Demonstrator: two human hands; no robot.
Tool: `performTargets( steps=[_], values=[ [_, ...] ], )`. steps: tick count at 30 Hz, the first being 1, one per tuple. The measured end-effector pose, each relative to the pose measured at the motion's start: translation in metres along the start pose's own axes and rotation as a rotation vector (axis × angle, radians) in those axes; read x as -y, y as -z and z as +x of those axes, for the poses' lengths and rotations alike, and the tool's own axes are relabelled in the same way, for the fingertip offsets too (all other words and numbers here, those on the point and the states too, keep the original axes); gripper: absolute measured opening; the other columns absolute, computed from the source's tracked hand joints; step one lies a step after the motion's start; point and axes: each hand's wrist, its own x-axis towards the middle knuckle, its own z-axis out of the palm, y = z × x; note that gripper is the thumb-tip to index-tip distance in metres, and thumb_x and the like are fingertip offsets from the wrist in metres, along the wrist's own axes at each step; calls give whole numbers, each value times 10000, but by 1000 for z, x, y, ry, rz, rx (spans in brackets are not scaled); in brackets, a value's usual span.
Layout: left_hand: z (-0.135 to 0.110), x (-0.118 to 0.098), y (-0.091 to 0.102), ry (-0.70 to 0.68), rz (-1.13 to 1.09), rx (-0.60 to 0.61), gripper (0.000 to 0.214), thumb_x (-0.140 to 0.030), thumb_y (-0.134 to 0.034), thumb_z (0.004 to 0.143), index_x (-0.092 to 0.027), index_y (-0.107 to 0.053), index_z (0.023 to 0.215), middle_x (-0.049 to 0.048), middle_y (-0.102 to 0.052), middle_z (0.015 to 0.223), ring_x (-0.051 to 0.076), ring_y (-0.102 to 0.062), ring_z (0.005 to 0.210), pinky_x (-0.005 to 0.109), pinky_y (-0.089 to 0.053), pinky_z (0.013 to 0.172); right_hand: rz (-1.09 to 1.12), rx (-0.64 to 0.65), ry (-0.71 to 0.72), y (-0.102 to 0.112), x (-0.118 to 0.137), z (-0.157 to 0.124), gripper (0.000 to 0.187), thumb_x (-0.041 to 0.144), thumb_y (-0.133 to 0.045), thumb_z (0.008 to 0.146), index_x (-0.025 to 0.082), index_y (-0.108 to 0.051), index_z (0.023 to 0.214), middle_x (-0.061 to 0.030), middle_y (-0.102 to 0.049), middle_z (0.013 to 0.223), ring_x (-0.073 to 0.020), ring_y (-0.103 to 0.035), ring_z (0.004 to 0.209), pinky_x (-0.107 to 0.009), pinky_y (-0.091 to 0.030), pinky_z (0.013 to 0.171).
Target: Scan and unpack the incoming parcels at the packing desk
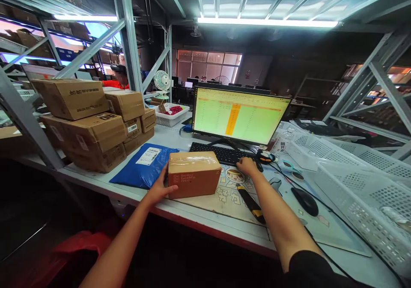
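Note:
A taped brown cardboard box (194,181) with pale printed lettering stands at the front of the desk. My left hand (159,188) grips its left end, thumb on the front face and the other fingers partly hidden behind. Over the right part of the black keyboard (215,152) is my right hand (247,166), its fingers curled in and nothing visible in them. Left of the box, a blue mailing bag (135,168) with a white label lies flat. A black-and-yellow utility knife (249,203) rests on the printed desk mat (208,204) beside my right forearm.
Stacked cartons (86,129) rise at the left near a metal post (128,35). A lit monitor (240,114) stands behind the keyboard. To the right are a black mouse (305,201), scissors (289,167), cables and white plastic baskets (362,202). A person in orange (118,81) is beyond the cartons.

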Motion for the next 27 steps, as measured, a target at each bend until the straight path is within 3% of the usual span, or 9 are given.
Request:
performTargets(
  steps=[5,9,13,17,20,23,27],
  values=[
    [-1,0,-1,1,23,3,1189,-645,-786,751,-258,-136,1669,146,-379,1657,370,-379,1523,551,-301,1272,32,6,-16,9,8,-26,360,439,-556,1024,147,-668,1204,-124,-690,1228,-242,-657,1142,-458,-525,997],
    [-2,-6,-3,11,-10,9,1285,-669,-812,729,-257,-45,1674,164,-292,1695,371,-309,1557,560,-253,1285,49,102,30,-1,7,-84,364,389,-647,924,137,-702,1181,-197,-726,1181,-339,-696,1108,-453,-530,923],
    [1,-18,-7,9,-62,3,1368,-660,-870,669,-254,-31,1670,192,-273,1695,390,-355,1531,570,-314,1256,124,142,128,-12,-4,-130,375,256,-655,849,135,-698,1201,-225,-690,1286,-373,-654,1197,-468,-492,996],
    [7,-23,-18,-24,-84,123,1304,-625,-903,653,-229,-172,1657,198,-416,1618,375,-397,1510,535,-350,1249,350,164,188,2,-14,-130,299,166,-515,852,142,-697,1087,-165,-741,1137,-288,-673,1133,-375,-502,993],
    [6,-19,-28,-39,-99,203,1277,-656,-885,660,-209,-211,1649,198,-437,1602,377,-384,1517,547,-318,1264,564,163,184,18,-12,-121,314,257,-390,926,175,-649,1086,-68,-719,874,-207,-695,809,-303,-554,732],
    [2,-17,-35,-21,-116,222,1261,-682,-872,659,-197,-243,1639,198,-437,1602,388,-413,1498,558,-335,1252,733,149,199,32,-2,-119,322,377,-363,952,195,-623,1003,4,-603,677,-145,-566,551,-252,-470,523],
    [1,-18,-36,-12,-103,207,1261,-717,-867,631,-182,-292,1618,211,-435,1601,400,-443,1475,556,-368,1230,852,133,234,41,10,-127,303,447,-423,929,202,-589,863,34,-503,575,-109,-458,467,-230,-385,447]
  ],
)
